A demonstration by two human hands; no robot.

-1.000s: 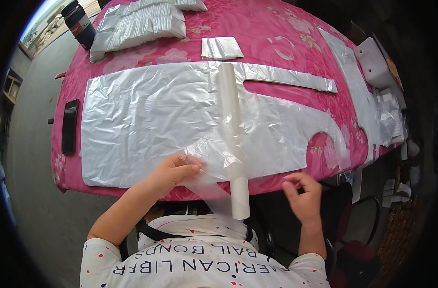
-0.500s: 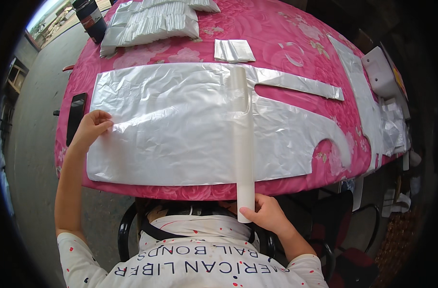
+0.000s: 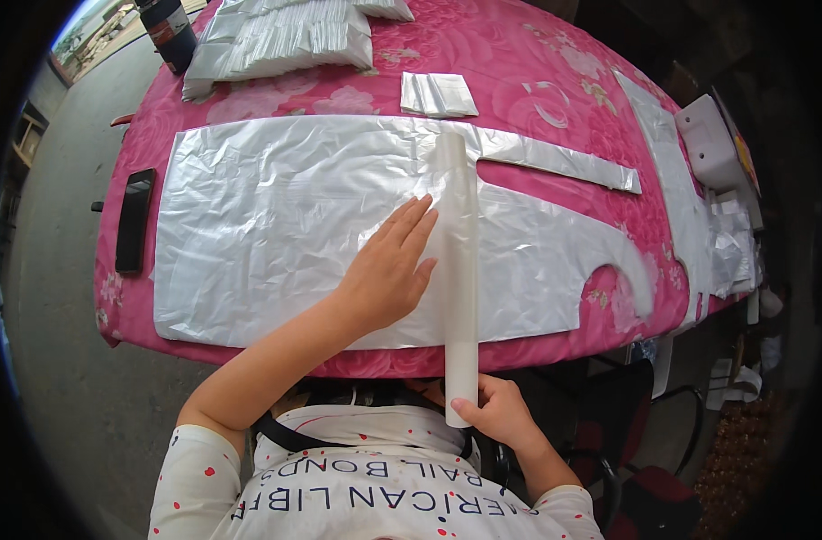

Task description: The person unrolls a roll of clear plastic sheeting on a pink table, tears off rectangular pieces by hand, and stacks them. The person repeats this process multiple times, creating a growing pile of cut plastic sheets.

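A thin, shiny, whitish plastic sheet, cut like a disposable apron with a strap and a curved notch at its right end, lies flat and wrinkled across the table. Crosswise over it rests a long white tube, its near end sticking out past the table's front edge. My right hand grips that near end between thumb and fingers. Over the sheet, just left of the tube, my left hand is stretched out with nothing in it; I cannot tell whether its palm touches the plastic.
A pink flowered cloth covers the table. Folded plastic packets are piled at the back left beside a dark jar; one small packet lies alone. A phone is at left, a white box at right.
My left hand has left the sheet's left edge, swung right to beside the tube, and its pinched fingers have straightened. My right hand still grips the tube, which has shifted slightly nearer.
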